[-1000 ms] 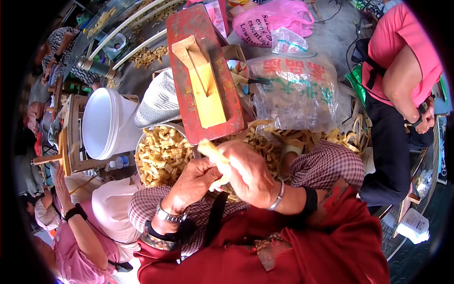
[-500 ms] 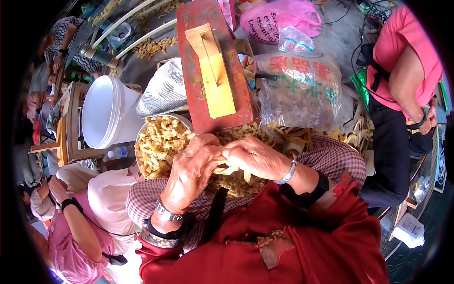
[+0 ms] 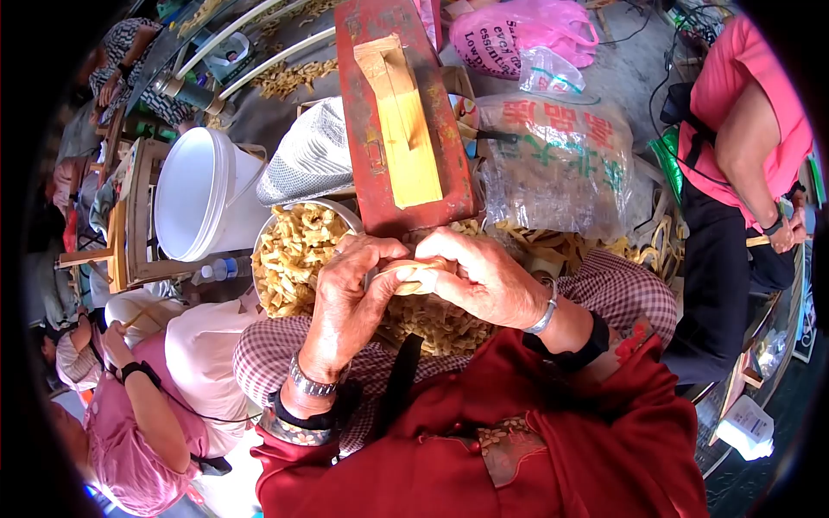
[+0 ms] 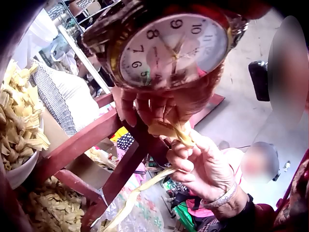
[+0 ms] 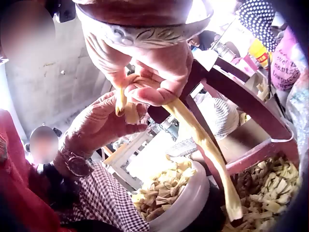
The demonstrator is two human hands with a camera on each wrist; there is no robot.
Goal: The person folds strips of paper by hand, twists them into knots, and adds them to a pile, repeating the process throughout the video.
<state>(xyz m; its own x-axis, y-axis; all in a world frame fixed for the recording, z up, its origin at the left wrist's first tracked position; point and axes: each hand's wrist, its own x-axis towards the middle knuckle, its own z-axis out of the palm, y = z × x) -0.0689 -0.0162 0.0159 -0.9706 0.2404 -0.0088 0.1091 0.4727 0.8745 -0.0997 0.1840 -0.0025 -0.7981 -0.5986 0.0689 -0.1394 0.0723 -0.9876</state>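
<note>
Both hands meet above the lap, working one long pale-yellow strip [image 5: 203,140] with a dried, fibrous look. The left hand [image 3: 341,298] pinches it between thumb and fingers. Close beside it, the right hand [image 3: 492,285] grips the strip with curled fingers. Part of the strip is bent over in the right fingers, while its long tail hangs down in the right wrist view. To the left stands a white tub [image 5: 195,198] full of short, folded or knotted yellow pieces [image 3: 294,268]. More such pieces [image 3: 432,328] lie below the hands.
Just beyond the hands is a red wooden bench [image 3: 371,173] bearing a yellow wooden block [image 3: 404,138] with a raised end. A white bucket [image 3: 186,194] stands left, a large clear plastic bag [image 3: 553,173] right. People sit on both sides, including one in pink [image 3: 751,112].
The hands were apart in height with a strip end pointing up from the right hand; they have come together side by side. The strip is now bent between the fingers. The head view has shifted slightly.
</note>
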